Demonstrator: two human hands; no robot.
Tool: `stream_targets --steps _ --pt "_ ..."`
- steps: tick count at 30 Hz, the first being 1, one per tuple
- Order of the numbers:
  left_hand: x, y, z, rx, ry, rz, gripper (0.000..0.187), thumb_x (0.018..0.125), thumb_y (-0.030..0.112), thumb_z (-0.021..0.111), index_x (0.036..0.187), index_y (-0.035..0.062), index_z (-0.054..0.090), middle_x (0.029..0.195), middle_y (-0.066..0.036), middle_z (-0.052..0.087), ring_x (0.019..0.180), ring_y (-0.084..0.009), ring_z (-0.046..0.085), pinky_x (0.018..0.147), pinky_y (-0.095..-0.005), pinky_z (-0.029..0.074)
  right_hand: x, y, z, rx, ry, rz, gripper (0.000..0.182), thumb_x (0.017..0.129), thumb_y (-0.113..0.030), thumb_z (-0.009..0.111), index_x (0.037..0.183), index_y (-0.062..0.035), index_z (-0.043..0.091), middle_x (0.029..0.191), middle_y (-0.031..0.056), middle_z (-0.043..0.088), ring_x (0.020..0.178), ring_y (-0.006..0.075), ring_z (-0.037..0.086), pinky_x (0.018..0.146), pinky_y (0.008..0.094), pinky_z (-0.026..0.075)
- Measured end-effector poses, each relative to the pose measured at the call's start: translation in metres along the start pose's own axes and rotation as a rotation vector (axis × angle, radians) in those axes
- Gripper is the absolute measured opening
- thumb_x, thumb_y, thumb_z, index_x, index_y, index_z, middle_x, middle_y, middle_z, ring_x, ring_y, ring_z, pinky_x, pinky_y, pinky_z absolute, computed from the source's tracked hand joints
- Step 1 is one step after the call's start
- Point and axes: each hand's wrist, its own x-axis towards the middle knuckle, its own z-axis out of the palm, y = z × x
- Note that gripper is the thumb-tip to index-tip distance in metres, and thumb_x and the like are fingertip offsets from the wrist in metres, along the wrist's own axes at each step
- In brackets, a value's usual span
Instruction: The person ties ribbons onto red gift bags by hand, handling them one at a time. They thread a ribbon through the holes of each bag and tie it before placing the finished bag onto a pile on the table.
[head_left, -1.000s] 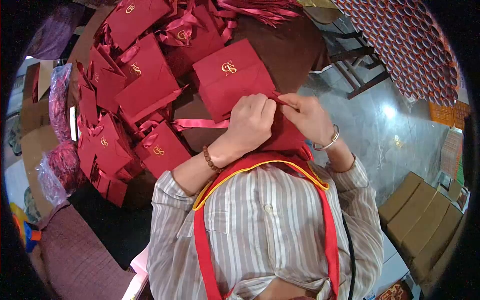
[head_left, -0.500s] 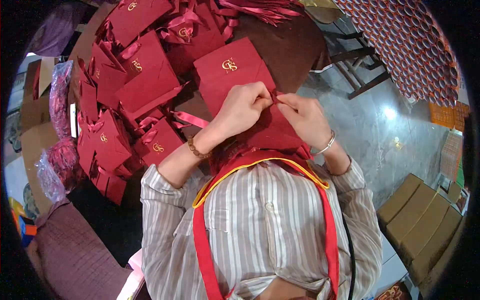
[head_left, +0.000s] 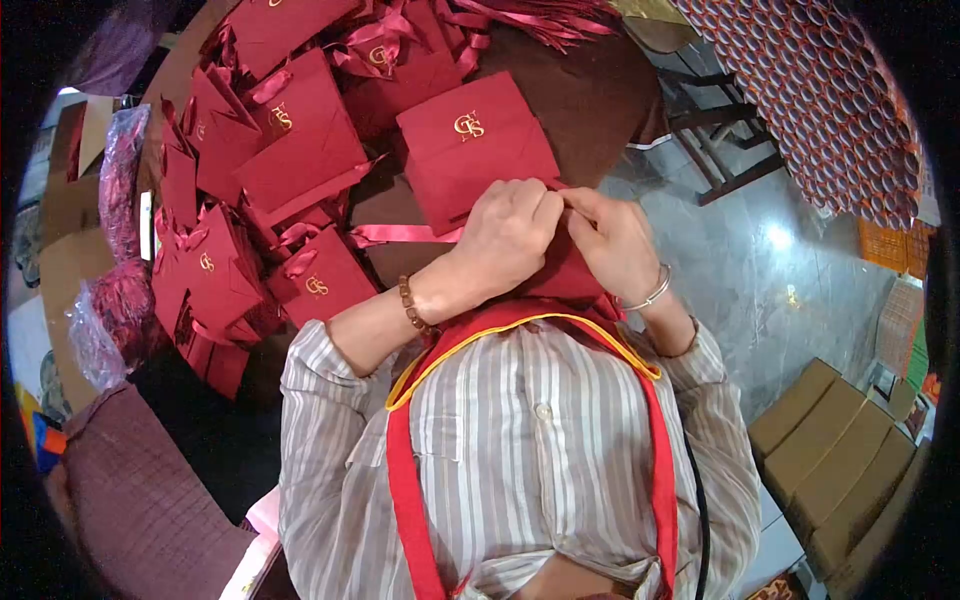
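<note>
We're pinching the right edge of the red bag (head_left: 478, 160) with both hands: left hand (head_left: 510, 235) closed on it, right hand (head_left: 615, 240) fingertips gripping the same spot. Bag is lying at the table's (head_left: 590, 95) near edge, with a ribbon (head_left: 400, 234) trailing left toward the bag pile (head_left: 270, 170).

The hands (head_left: 560, 235) hide the red bag's (head_left: 478, 150) near edge and ribbon end.
</note>
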Motion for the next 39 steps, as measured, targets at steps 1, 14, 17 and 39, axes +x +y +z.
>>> stream_targets --steps 1,14,17,39 --pt "-0.002 -0.002 0.000 -0.049 -0.003 -0.027 0.013 0.064 0.003 0.055 0.075 0.0019 0.049 0.068 -0.011 0.047 0.063 -0.0276 0.050 0.057 -0.0365 0.041 0.000 -0.001 -0.002 -0.011 -0.016 0.009 0.021 0.080 -0.018 0.052 0.095 -0.0093 0.064 0.080 0.0169 0.063 0.075 0.0366 0.060 0.068 0.0448 0.047" --pt "-0.005 -0.013 -0.008 -0.140 -0.091 -0.156 0.006 0.075 0.008 0.061 0.080 0.0045 0.062 0.080 -0.009 0.057 0.069 -0.0259 0.055 0.063 -0.0345 0.043 0.004 0.001 -0.008 -0.081 -0.148 -0.043 0.025 0.082 -0.012 0.055 0.104 -0.0011 0.058 0.089 0.0193 0.063 0.082 0.0339 0.062 0.069 0.0356 0.048" --pt "0.012 -0.028 -0.025 -0.339 0.025 -0.154 0.010 0.079 0.013 0.058 0.081 0.0041 0.063 0.086 -0.009 0.057 0.081 -0.0251 0.054 0.073 -0.0363 0.041 0.002 0.005 -0.007 -0.070 -0.147 -0.065 0.024 0.082 -0.013 0.055 0.104 -0.0028 0.058 0.086 0.0182 0.063 0.080 0.0335 0.061 0.068 0.0364 0.048" --pt "0.052 -0.090 -0.024 -1.189 -0.129 -0.661 0.017 0.078 0.012 0.059 0.087 -0.0004 0.066 0.097 -0.011 0.064 0.094 -0.0158 0.057 0.084 -0.0272 0.042 0.001 -0.008 -0.005 -0.057 -0.166 -0.549 0.012 0.079 -0.011 0.061 0.089 -0.0069 0.057 0.074 0.0087 0.062 0.064 0.0264 0.059 0.059 0.0335 0.044"
